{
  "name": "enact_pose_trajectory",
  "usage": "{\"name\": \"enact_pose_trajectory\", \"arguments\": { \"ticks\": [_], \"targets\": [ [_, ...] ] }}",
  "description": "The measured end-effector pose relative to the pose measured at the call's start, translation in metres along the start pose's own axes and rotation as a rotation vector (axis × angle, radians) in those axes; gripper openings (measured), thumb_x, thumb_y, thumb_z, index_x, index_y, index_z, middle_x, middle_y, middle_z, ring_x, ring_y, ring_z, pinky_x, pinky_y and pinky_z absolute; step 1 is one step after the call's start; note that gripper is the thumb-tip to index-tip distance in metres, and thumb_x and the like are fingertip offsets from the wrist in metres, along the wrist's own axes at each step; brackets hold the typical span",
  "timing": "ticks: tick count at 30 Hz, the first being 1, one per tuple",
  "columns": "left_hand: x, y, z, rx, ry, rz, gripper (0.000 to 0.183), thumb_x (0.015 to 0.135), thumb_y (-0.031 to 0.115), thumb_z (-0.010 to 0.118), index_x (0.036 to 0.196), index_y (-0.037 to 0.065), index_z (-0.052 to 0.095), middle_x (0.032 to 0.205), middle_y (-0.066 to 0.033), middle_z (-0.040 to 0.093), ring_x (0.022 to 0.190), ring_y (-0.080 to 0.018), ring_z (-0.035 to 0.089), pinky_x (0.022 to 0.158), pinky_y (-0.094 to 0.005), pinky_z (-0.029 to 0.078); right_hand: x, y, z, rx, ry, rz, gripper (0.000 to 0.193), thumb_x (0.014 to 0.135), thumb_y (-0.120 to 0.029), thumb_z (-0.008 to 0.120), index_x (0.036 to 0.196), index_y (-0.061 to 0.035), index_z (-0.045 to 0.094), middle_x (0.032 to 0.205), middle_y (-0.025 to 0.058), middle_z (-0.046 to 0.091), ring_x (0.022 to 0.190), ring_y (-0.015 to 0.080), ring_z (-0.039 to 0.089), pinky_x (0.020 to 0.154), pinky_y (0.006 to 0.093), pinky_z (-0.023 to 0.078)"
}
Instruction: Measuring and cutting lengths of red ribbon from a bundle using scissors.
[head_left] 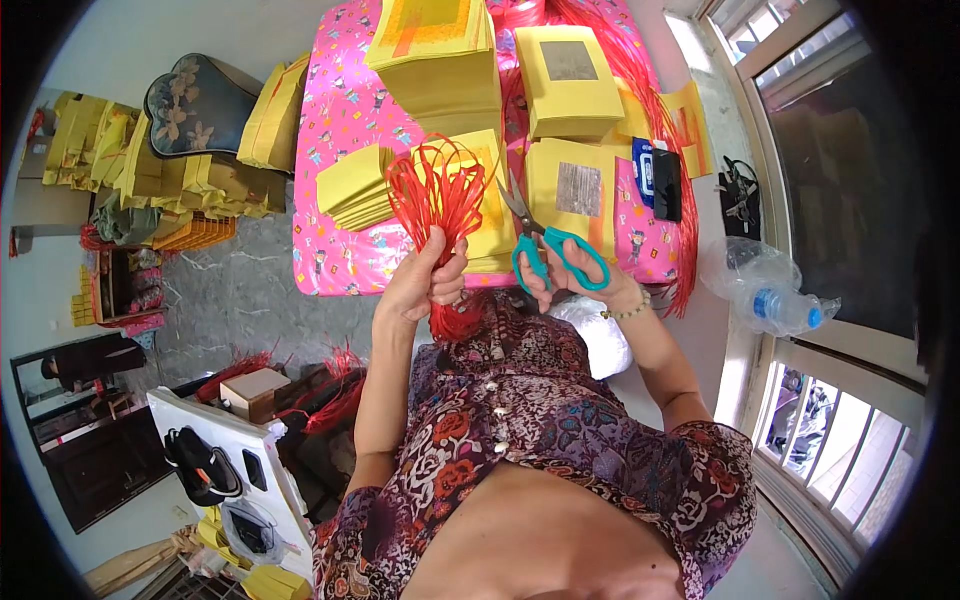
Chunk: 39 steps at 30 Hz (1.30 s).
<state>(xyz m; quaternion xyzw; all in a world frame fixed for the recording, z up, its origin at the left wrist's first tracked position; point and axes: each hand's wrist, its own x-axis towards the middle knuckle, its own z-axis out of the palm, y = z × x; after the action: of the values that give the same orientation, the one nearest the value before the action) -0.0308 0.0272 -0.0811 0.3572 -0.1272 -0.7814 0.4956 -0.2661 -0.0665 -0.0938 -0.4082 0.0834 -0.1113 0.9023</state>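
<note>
My left hand (428, 278) is closed round a bundle of red plastic ribbon (440, 200). Its looped end fans out above my fist, and more strands hang below it. In my right hand (585, 275) are scissors (537, 228) with teal handles, their blades slightly apart and pointing up and away beside the bundle. The blades are not touching the ribbon. Beyond both hands, stacks of yellow paper (440, 95) stand on a table with a pink patterned cover (350, 110). Two nearer stacks on the right bear silver squares (578, 190).
Long red strands (655, 110) trail down the table's right side, past a dark phone (666, 185) and a blue packet (643, 165). A clear plastic bottle (770, 300) lies by the window. Behind a padded chair back (195, 105), more yellow bundles (100, 130) line the left wall.
</note>
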Motion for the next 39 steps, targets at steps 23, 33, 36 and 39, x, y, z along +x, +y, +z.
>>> {"name": "enact_pose_trajectory", "arguments": {
  "ticks": [23,33,36,39],
  "targets": [
    [-0.004,0.002,-0.017,-0.060,-0.265,-0.012,0.049,0.089,0.059,0.032,0.087,0.011,0.044,0.052,0.0088,0.026,0.039,-0.0016,0.019,0.037,-0.0191,0.016,0.015,-0.016,0.017,0.004,-0.115,0.081,0.062,0.088,-0.062,0.034,0.113,-0.0054,0.042,0.084,0.0052,0.051,0.074,0.0134,0.054,0.059,0.0279,0.056],
    [-0.006,0.002,-0.012,0.004,-0.224,0.011,0.048,0.089,0.057,0.036,0.086,0.010,0.045,0.052,0.0083,0.027,0.039,-0.0018,0.019,0.037,-0.0194,0.016,0.017,-0.017,0.017,0.053,-0.086,0.096,0.061,0.088,-0.062,0.034,0.112,-0.0063,0.041,0.083,0.0061,0.051,0.073,0.0145,0.054,0.055,0.0275,0.056],
    [-0.006,0.001,-0.011,-0.057,-0.265,0.006,0.046,0.091,0.053,0.036,0.089,0.008,0.047,0.052,0.0071,0.029,0.040,-0.0027,0.021,0.037,-0.0201,0.016,0.017,-0.019,0.018,0.087,-0.111,0.090,0.063,0.086,-0.063,0.035,0.113,-0.0063,0.040,0.083,0.0067,0.050,0.073,0.0154,0.054,0.055,0.0285,0.056],
    [-0.007,0.002,-0.005,-0.012,-0.246,0.003,0.047,0.091,0.053,0.036,0.089,0.007,0.048,0.052,0.0072,0.029,0.040,-0.0028,0.021,0.037,-0.0201,0.016,0.016,-0.017,0.017,0.097,-0.083,0.084,0.064,0.085,-0.064,0.036,0.111,-0.0058,0.041,0.084,0.0071,0.051,0.072,0.0159,0.055,0.055,0.0290,0.057]
  ]
}}
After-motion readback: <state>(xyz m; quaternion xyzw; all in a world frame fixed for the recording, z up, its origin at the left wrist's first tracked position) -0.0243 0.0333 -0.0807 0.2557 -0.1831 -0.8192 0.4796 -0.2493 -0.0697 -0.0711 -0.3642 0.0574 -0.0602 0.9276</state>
